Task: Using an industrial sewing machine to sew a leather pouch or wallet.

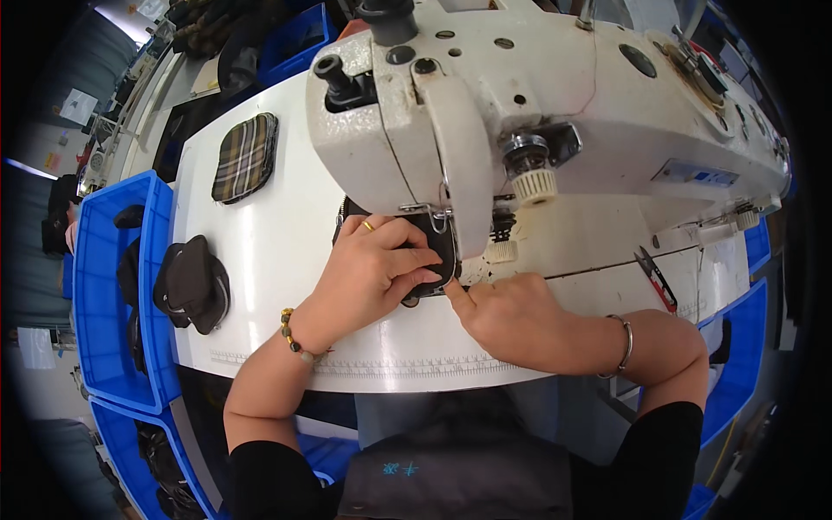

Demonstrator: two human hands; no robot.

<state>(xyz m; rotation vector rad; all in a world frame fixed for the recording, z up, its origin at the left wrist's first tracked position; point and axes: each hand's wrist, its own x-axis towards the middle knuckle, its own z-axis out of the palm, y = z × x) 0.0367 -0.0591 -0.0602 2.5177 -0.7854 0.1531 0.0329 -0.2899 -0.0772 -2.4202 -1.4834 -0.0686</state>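
Observation:
A dark, rounded fabric piece (444,253) lies under the needle area of a white sewing machine (373,147). My left hand (371,270) is on its left part, with thumb and fingers drawn together in a pinch on the fabric. From the right, my right hand (513,314) reaches its near edge, index finger stretched to the edge and the other fingers curled. My hands and the machine head hide much of the piece, so its full shape cannot be told. The fingertips of both hands are close together, just in front of the presser foot.
At the table's left lie a plaid fabric piece (245,158) and a stack of dark fabric pieces (192,284). Red-handled thread snips (659,282) rest on the right. Blue bins (156,303) with dark items flank the table. A printed ruler scale (381,367) runs along the front edge.

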